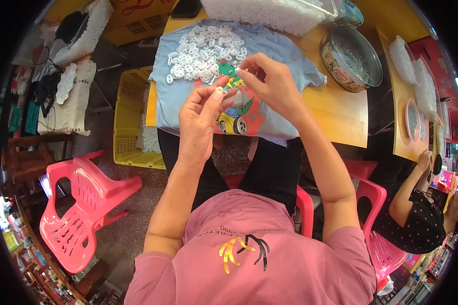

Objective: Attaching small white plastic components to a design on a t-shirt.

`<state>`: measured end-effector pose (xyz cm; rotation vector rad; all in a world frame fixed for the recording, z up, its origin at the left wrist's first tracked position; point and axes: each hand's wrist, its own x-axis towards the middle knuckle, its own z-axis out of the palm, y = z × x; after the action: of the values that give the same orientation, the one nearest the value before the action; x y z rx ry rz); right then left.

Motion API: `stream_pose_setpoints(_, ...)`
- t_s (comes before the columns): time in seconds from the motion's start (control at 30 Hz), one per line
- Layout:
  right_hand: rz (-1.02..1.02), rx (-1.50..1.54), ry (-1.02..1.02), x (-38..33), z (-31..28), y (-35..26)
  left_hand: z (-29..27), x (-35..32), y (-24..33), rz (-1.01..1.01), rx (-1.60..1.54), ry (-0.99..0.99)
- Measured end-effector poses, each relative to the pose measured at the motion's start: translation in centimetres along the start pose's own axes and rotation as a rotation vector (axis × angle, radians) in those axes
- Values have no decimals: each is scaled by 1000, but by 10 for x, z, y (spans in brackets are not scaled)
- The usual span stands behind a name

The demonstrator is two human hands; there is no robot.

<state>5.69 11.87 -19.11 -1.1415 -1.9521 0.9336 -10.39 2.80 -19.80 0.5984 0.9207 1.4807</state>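
Observation:
My left hand (202, 119) and my right hand (267, 81) are raised together over a light blue cartoon-print shirt (285, 61) spread on a wooden table (341, 109). Each hand pinches a small white plastic piece (220, 90) between thumb and fingertips, and the two pieces (237, 70) are held close to each other. A heap of similar white plastic pieces (203, 53) lies on the shirt just beyond my hands.
A round metal tin (352, 58) with small parts stands at the table's right. A yellow crate (130, 119) and a pink plastic chair (79, 208) are on the floor at left. Another person (417, 208) sits at right by a second table.

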Motion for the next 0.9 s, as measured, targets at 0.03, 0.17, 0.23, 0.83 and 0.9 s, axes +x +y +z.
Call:
stream_pose_setpoints(0.03, 2, -1, 3, -6, 0, 0, 2, 2, -3, 30, -6, -14)
stream_pose_setpoints(0.17, 84, 363, 18, -25, -2, -5, 10, 7, -13, 92, -27, -68)
stream_pose_setpoints(0.23, 128, 405, -3, -31, -4, -8, 12, 5, -20, 125, -17, -82)
stream_pose_setpoints(0.83, 133, 751, 201, -52, 5, 2, 23, -9, -32, 274, 115, -152)
stream_pose_setpoints(0.9, 160, 786, 222, -51, 6, 1, 23, -9, -34, 270, 107, -149)
